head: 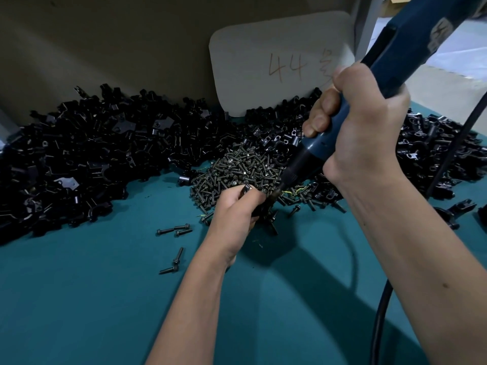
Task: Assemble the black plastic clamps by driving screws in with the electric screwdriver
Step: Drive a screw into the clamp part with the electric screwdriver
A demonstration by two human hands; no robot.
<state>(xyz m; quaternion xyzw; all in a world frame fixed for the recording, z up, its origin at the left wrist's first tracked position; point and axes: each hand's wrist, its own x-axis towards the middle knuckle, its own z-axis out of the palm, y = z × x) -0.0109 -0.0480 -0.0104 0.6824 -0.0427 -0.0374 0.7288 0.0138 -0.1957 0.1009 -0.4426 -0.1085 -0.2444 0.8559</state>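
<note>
My right hand [361, 133] grips the blue electric screwdriver [405, 56], which slants down to the left. Its dark tip [275, 194] meets a black plastic clamp [259, 206] that my left hand [234, 209] holds just above the teal table [105, 299]. Most of the clamp is hidden by my fingers. Right behind my left hand lies a heap of dark screws [237, 169]. A big pile of black clamp parts [87, 159] fills the left and back of the table.
More black clamp parts [434, 151] are heaped at the right. Loose screws [174, 230] lie on the table left of my left hand. A card marked 44 [279, 61] leans on the back wall. The screwdriver's black cable [379, 320] hangs at the right.
</note>
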